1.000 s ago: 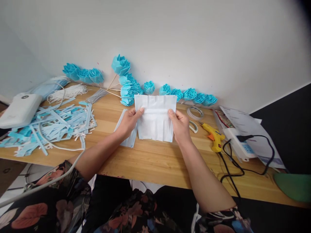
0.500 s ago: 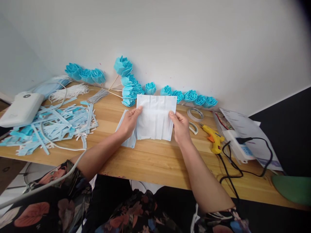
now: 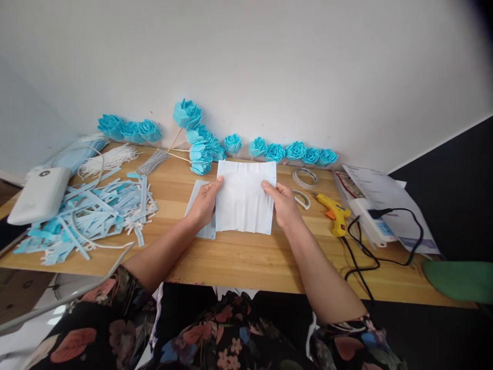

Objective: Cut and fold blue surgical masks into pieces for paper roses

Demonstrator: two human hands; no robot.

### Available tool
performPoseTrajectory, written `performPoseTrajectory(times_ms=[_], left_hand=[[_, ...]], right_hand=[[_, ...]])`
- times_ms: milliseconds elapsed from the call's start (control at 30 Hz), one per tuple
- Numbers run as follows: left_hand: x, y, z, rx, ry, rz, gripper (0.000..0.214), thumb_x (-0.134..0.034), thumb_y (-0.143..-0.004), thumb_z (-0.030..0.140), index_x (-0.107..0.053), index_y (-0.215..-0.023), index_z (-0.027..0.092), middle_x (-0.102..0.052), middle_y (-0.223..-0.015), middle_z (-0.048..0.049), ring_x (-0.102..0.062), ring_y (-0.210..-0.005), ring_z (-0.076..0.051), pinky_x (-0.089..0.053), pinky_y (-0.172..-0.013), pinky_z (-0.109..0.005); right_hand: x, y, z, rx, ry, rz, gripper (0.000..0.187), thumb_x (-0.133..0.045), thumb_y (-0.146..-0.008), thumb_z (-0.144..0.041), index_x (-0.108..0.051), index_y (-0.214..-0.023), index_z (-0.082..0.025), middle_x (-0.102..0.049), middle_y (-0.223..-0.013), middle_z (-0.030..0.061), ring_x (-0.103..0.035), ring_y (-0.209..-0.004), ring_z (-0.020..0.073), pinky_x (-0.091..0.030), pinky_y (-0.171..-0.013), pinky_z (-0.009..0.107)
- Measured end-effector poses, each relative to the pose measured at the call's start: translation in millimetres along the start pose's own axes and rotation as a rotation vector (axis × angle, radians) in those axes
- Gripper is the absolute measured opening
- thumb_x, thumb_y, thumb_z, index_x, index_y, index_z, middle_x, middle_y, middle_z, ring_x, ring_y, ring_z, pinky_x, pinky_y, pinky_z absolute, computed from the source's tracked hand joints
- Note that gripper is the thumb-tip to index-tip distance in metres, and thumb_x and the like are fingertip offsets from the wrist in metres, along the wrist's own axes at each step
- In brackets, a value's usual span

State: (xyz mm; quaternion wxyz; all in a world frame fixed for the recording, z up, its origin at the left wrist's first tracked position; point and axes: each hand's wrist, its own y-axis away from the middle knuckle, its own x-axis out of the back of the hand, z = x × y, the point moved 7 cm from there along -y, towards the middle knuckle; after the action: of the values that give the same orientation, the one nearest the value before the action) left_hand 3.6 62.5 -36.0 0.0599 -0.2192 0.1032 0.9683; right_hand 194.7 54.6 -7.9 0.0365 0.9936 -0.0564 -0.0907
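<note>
Spreading seems the step in hand: the left grip and right grip each pinch one side of an unfolded mask sheet over the desk; the next move would call for even tension. Counted: one narrower mask sheet, one glue gun, two ring-shaped rolls, and blue artificial flowers, three leftmost, five rightmost, the middle ones overlapping too much to tell.

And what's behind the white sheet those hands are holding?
Past the top of the white sheet, blue flowers show by the wall. A pale blue piece shows by the sheet's left edge, partly covered by the left hand. Whatever lies directly behind the sheet is hidden.
</note>
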Motion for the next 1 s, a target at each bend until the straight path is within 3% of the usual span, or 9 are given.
performPoseTrajectory(times_ms=[200,400,500,667,1000], left_hand=[[-1.8,-1,-6,0.118,0.117,0.007,0.043,-0.067,-0.084,0.049,-0.071,-0.104,0.012,-0.077,-0.097,-0.0127,-0.072,-0.099,-0.030,-0.056,-0.092,-0.041],[-22.1,5,-5,0.193,0.220,-0.115,0.048,-0.057,-0.089,0.053,-0.067,-0.121,0.018,-0.073,-0.119,-0.0102,-0.063,-0.120,-0.031,-0.048,-0.106,-0.044],[-23.0,8,-7,0.232,0.169,-0.136,0.051,-0.065,-0.083,0.053,-0.069,-0.116,0.015,-0.074,-0.114,-0.0120,-0.064,-0.116,-0.034,-0.050,-0.102,-0.045],[-17.7,11,-10,0.232,0.011,-0.162,0.047,-0.083,-0.068,0.042,-0.073,-0.101,0.010,-0.076,-0.099,-0.0139,-0.071,-0.093,-0.031,-0.055,-0.083,-0.038],[-16.3,12,-9,0.237,-0.065,-0.233,0.045,-0.085,-0.063,0.028,-0.071,-0.103,0.011,-0.077,-0.095,-0.0112,-0.072,-0.082,-0.026,-0.054,-0.074,-0.033]], right_hand=[[2,-1,1,-0.057,-0.054,0.000,0.036,-0.084,-0.058,-0.051,-0.074,-0.071,-0.019,-0.075,-0.074,0.0011,-0.065,-0.067,0.0171,-0.047,-0.064,0.028],[1,-1,4,-0.093,-0.098,-0.022,0.034,-0.084,-0.060,-0.049,-0.075,-0.073,-0.020,-0.074,-0.069,0.0008,-0.064,-0.064,0.0166,-0.047,-0.063,0.028],[1,-2,8,-0.105,-0.095,-0.032,0.033,-0.083,-0.062,-0.050,-0.075,-0.070,-0.019,-0.073,-0.067,0.0012,-0.061,-0.060,0.0154,-0.045,-0.060,0.027],[0,-3,9,-0.103,-0.098,-0.048,0.033,-0.083,-0.061,-0.050,-0.074,-0.069,-0.019,-0.072,-0.067,0.0013,-0.061,-0.062,0.0165,-0.046,-0.060,0.028],[-6,-1,6,-0.072,-0.098,-0.134,0.025,-0.083,-0.064,-0.040,-0.076,-0.078,-0.020,-0.075,-0.074,-0.0001,-0.064,-0.066,0.0157,-0.048,-0.066,0.028]])
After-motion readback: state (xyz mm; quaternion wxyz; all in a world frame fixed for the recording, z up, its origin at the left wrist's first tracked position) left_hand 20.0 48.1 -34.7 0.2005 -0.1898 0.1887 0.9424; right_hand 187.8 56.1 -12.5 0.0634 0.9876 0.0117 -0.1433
